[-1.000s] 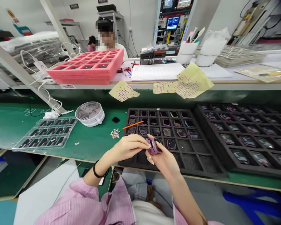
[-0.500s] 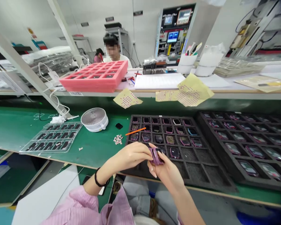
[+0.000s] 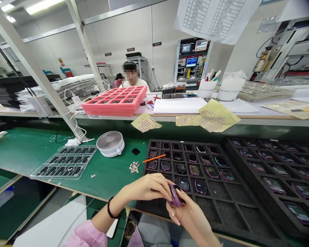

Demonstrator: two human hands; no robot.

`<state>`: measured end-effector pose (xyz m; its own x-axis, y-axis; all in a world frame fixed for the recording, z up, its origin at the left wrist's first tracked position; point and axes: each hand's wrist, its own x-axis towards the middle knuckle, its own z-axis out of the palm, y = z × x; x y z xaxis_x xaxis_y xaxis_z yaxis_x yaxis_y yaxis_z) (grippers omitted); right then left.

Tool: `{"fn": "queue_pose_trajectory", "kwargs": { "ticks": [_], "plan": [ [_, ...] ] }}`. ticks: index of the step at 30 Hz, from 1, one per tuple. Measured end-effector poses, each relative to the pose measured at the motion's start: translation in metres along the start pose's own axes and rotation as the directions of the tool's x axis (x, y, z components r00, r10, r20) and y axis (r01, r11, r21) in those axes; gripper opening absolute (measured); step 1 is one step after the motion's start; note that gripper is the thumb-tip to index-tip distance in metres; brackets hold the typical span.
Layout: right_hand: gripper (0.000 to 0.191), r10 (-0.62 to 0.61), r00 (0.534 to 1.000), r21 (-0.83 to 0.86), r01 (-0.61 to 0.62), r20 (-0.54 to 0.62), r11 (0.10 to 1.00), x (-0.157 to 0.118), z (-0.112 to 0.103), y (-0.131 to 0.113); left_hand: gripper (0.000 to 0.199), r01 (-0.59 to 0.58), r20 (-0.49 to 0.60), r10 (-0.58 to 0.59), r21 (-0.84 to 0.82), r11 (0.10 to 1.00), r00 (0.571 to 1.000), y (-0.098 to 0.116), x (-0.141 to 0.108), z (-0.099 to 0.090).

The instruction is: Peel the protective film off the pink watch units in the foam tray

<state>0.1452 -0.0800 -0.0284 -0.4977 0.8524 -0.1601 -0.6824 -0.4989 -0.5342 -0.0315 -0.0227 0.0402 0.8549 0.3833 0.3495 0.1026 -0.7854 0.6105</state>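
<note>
- Left hand (image 3: 144,188) curled closed over a pink smartwatch body (image 3: 175,196), gripping it from above
- Right hand (image 3: 189,214) cupped beneath, closed around the same piece
- Black foam tray (image 3: 229,206) of watch bodies just under and ahead of the hands
- Orange stick (image 3: 154,158) on that tray's edge, ahead of the left hand
- Clear plastic tray (image 3: 64,163) on the green worktop (image 3: 113,181), well left of the hands

A desk fan (image 3: 110,144) sits between a blister tray (image 3: 59,177) and a foam tray of watches (image 3: 221,202), with another foam tray (image 3: 247,161) rightmost.
</note>
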Motion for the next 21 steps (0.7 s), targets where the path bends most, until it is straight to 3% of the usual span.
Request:
{"fn": "queue_pose_trajectory", "kwargs": {
  "ticks": [5,9,13,16,21],
  "plan": [
    [0.044,-0.009,1.0,-0.024,0.009,-0.011,1.0,-0.004,0.002,-0.002,0.025,0.061,-0.038,-0.058,0.1,0.993,0.998,0.002,0.0,0.001],
    [0.049,0.005,1.0,-0.038,-0.005,-0.004,0.999,-0.004,0.001,-0.001,0.026,0.079,0.053,-0.075,-0.072,0.994,0.996,-0.002,-0.001,0.002],
    [0.05,0.025,1.0,-0.103,-0.024,0.011,0.994,-0.005,-0.002,0.001,0.024,0.101,0.009,-0.101,-0.177,0.979,0.995,-0.007,-0.003,0.005],
    [0.051,0.062,0.998,-0.189,-0.061,0.003,0.98,-0.01,-0.002,0.002,0.027,0.142,-0.011,-0.145,-0.137,0.98,0.989,-0.009,-0.008,0.007],
    [0.055,0.113,0.994,-0.274,-0.109,-0.001,0.955,-0.011,-0.003,0.011,0.032,0.222,0.065,-0.22,-0.035,0.974,0.973,-0.011,-0.018,0.009]
  ]
}}
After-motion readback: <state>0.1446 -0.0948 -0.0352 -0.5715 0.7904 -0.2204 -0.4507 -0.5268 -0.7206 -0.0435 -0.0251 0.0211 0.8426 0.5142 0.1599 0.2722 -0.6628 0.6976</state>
